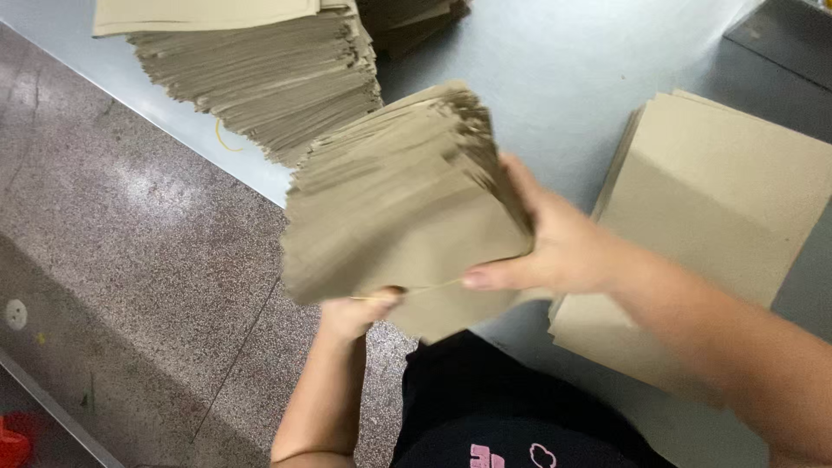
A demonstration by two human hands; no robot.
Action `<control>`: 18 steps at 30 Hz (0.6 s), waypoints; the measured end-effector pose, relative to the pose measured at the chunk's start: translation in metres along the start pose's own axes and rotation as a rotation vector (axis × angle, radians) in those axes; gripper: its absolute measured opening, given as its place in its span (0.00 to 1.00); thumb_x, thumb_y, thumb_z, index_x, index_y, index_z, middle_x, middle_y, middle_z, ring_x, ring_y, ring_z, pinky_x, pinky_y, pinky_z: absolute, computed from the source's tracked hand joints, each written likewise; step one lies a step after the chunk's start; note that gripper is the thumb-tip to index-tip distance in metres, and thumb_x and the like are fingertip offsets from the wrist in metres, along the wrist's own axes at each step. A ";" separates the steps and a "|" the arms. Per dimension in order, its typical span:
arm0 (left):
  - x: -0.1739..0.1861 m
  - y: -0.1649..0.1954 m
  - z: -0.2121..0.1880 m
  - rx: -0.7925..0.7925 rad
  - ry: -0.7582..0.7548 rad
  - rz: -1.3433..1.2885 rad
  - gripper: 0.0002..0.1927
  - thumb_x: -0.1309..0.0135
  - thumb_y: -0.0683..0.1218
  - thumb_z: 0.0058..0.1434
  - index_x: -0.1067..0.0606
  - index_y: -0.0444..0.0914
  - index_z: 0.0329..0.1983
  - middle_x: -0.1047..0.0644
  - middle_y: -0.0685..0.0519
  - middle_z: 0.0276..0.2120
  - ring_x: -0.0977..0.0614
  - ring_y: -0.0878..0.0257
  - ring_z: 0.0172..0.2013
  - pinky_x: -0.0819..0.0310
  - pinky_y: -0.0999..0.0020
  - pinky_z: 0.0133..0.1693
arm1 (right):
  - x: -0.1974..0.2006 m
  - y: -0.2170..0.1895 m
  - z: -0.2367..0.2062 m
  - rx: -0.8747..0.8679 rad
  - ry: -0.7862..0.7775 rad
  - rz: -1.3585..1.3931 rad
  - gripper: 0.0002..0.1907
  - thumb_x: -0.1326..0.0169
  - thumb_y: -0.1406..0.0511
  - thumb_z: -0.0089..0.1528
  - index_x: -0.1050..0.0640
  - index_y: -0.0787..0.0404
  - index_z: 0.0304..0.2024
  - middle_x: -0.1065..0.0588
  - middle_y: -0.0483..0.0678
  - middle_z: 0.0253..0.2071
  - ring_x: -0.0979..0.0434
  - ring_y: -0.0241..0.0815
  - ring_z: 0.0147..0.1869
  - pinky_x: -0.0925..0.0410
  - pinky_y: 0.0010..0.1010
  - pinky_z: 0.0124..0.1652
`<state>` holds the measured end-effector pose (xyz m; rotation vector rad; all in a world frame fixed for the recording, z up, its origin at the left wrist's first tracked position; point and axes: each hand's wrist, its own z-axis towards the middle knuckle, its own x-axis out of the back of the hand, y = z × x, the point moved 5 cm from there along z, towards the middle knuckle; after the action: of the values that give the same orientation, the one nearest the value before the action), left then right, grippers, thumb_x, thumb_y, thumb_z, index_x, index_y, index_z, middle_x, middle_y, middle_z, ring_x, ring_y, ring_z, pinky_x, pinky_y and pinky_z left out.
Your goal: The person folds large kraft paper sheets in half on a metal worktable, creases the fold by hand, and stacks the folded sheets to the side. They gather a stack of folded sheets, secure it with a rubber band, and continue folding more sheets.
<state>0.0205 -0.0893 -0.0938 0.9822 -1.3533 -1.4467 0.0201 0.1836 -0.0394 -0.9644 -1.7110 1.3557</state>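
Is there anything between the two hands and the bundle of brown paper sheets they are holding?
Nothing visible. The left hand grips the brown paper bundle from below, and the right hand clamps its right edge directly. A thin yellowish rubber band runs between the two hands against the sheets.

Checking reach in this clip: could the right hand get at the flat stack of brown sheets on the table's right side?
Probably yes. The flat stack lies uncovered just beside the right hand, but that hand now grips the held bundle along with the left hand.
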 end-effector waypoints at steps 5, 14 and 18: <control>-0.024 0.026 0.029 -0.245 -0.263 -0.094 0.74 0.24 0.70 0.47 0.64 0.50 0.80 0.46 0.53 0.77 0.38 0.54 0.75 0.44 0.56 0.76 | 0.035 0.012 0.017 0.097 -0.031 -0.246 0.61 0.28 0.60 0.49 0.50 0.63 0.76 0.35 0.58 0.70 0.35 0.50 0.71 0.37 0.39 0.66; -0.035 -0.043 0.030 0.200 -0.086 0.326 0.37 0.28 0.53 0.50 0.26 0.34 0.60 0.24 0.44 0.58 0.25 0.48 0.57 0.30 0.48 0.61 | 0.041 0.038 0.026 -0.161 -0.093 -0.181 0.56 0.36 0.67 0.56 0.53 0.56 0.80 0.37 0.52 0.74 0.29 0.51 0.62 0.31 0.43 0.52; -0.031 -0.008 0.030 -0.119 -0.146 0.702 0.45 0.27 0.53 0.49 0.32 0.37 0.69 0.31 0.43 0.66 0.32 0.45 0.67 0.38 0.49 0.68 | 0.042 0.033 0.030 -0.053 -0.060 -0.207 0.51 0.39 0.66 0.59 0.54 0.62 0.77 0.41 0.53 0.75 0.41 0.44 0.75 0.44 0.35 0.70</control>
<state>-0.0002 -0.0509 -0.0996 0.2667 -1.4939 -1.0475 -0.0217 0.2131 -0.0726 -0.7583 -1.8446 1.2206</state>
